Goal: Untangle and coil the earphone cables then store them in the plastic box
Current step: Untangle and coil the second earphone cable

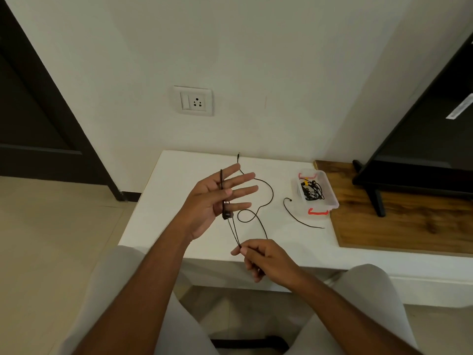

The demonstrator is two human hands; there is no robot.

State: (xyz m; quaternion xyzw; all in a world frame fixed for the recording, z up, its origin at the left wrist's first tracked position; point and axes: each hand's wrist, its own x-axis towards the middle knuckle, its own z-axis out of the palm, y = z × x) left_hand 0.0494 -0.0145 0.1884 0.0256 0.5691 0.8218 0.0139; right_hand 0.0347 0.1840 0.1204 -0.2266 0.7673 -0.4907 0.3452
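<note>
Two hands up over the desk [163, 201]. The left hand [212, 198] has its fingers spread, thumb pinning one earphone cable [272, 194]. The right hand [266, 260] pinches its strands below, and the rest trails across the desk. A second cable [297, 219] lies beside the one plastic box [331, 201], which holds a tangle [312, 193].

box [331, 198]: clear plastic, red clips | table [179, 175]: smooth matt white | board [399, 226]: wood-grain

box [330, 198] on table [179, 170], right of cable [267, 198]
</note>
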